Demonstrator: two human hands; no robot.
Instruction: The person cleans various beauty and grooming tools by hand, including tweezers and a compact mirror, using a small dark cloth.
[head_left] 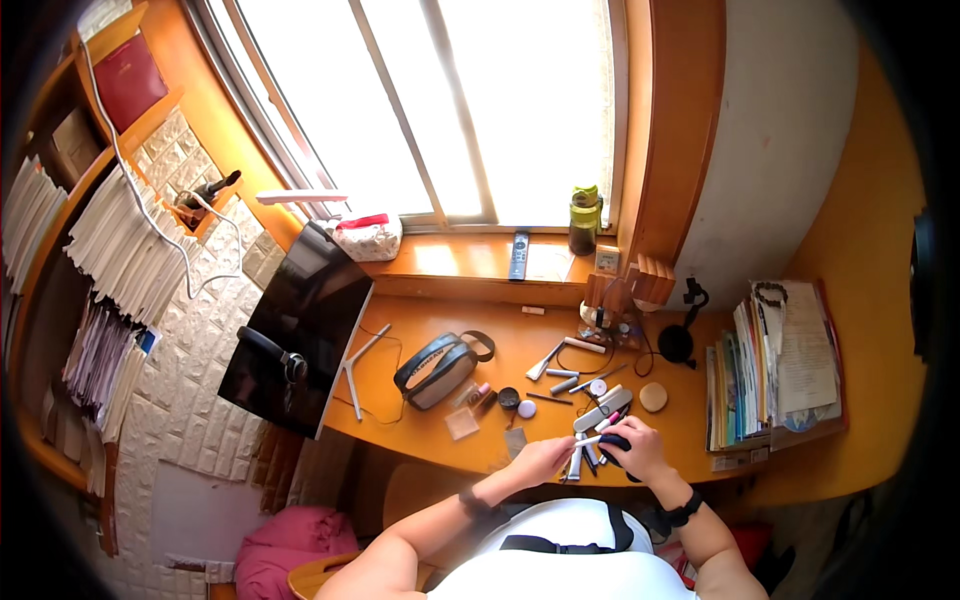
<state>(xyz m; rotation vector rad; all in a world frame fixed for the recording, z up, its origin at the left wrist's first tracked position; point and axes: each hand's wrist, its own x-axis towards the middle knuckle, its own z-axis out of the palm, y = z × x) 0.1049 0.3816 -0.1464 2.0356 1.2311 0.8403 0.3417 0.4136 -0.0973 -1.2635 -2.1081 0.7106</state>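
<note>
Lower centre: our left hand (543,460) has its fingers pinched at the left end of a slim white stick (588,441); our right hand (640,448) has its fingers curled round a dark rounded object (615,442) by the stick's right end. Can't tell whether the right fingers grip the stick too, or whether stick and object touch. For a clean job, we'd say: light pinch, stick in line with the other hand, wrists steady, no sideways bending. Hands are low over the near edge of the worktop (420,315), so a dropped piece could roll off; working further in would be safer. Right under the hands, the pale tubes (576,462) lie jumbled, easy to knock. Just beyond: grey oblong case (603,410), round beige disc (653,397) to its right, black round jar (509,398) and lilac disc (526,409) to the left. Further out, the dark pouch (437,370) sits centre-left, well clear of our fingers; pale fan-shaped brush (541,365) right of it. Monitor (290,330) at left and paper stack (790,350) at right bound our elbow room. Farthest, on the sill: remote (518,256), green bottle (584,222); neither blocks us.
</note>
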